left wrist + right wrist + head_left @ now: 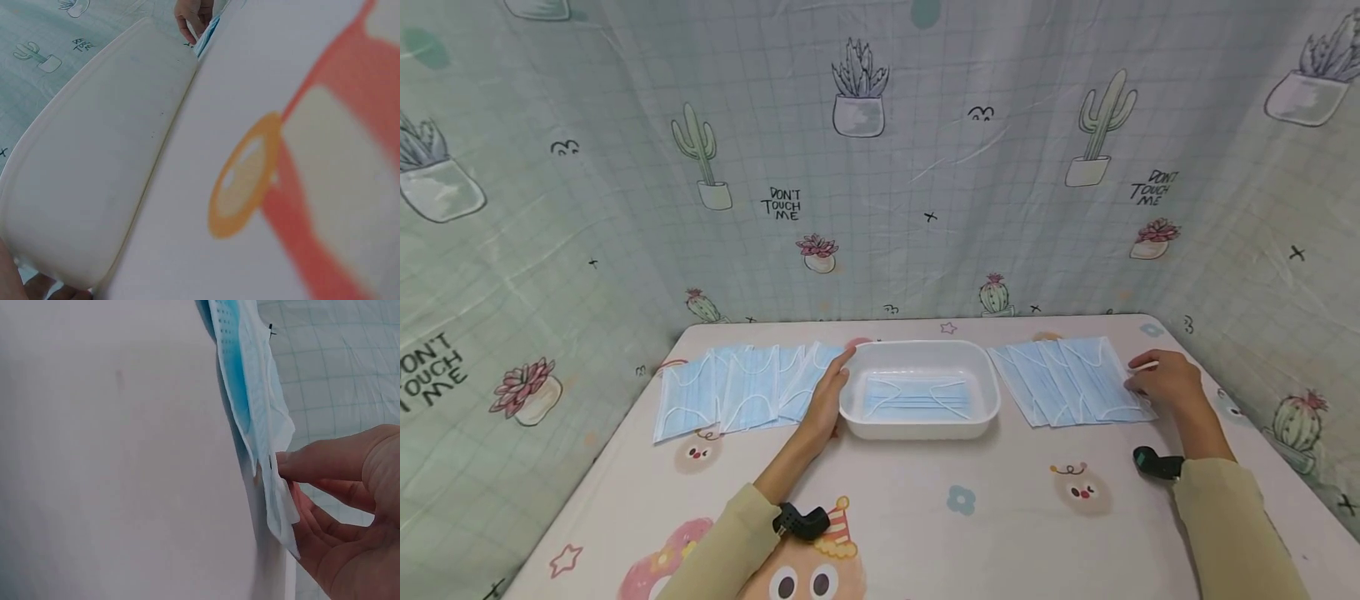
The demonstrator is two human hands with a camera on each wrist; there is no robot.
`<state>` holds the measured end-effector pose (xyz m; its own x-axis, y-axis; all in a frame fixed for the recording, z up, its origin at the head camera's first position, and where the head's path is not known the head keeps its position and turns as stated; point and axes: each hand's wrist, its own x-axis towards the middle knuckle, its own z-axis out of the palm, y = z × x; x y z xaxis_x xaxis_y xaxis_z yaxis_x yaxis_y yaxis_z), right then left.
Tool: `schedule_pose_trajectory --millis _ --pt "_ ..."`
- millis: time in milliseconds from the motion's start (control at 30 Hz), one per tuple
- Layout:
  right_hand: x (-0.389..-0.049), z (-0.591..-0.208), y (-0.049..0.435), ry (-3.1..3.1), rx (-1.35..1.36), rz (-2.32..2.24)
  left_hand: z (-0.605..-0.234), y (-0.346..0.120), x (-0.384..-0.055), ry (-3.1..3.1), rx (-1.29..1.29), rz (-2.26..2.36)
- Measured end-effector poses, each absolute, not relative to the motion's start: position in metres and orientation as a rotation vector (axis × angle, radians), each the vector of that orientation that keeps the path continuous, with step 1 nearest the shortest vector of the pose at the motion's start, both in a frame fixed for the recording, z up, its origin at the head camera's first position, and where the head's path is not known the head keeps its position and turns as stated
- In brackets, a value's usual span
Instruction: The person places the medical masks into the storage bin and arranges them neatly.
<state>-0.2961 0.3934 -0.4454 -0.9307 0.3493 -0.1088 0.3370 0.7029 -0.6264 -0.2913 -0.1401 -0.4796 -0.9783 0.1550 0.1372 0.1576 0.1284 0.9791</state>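
Right fingers (331, 456) pinch the edge of the outermost mask (1108, 383), right of the tray (917, 430); left fingers (841, 365) grip the tray's end. The mask looks light and limp (probably easily creased), best held by its edge.

Light is diffuse; wrist views look slightly blurred.

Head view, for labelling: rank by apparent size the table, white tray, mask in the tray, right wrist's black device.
1. Table
2. White tray
3. Mask in the tray
4. Right wrist's black device
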Motion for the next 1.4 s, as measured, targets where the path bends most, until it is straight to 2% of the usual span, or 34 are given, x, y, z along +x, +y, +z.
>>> schedule_pose_trajectory --millis 533,800,1067,1400 --pt "-0.290 -0.434 0.395 -2.978 -0.585 0.971 -0.478 -0.139 -0.291 -2.357 -0.343 -2.028" --pt "-0.297 -0.436 0.402 -3.008 -0.476 1.048 -0.476 -0.139 -0.292 -2.357 -0.340 -2.014" --pt "-0.296 -0.440 0.409 -2.989 -0.492 1.132 -0.475 -0.138 -0.290 -2.368 -0.317 -2.008" --pt "-0.296 -0.444 0.415 -2.962 -0.322 1.338 -0.477 -0.138 -0.290 -2.363 -0.315 -2.027"
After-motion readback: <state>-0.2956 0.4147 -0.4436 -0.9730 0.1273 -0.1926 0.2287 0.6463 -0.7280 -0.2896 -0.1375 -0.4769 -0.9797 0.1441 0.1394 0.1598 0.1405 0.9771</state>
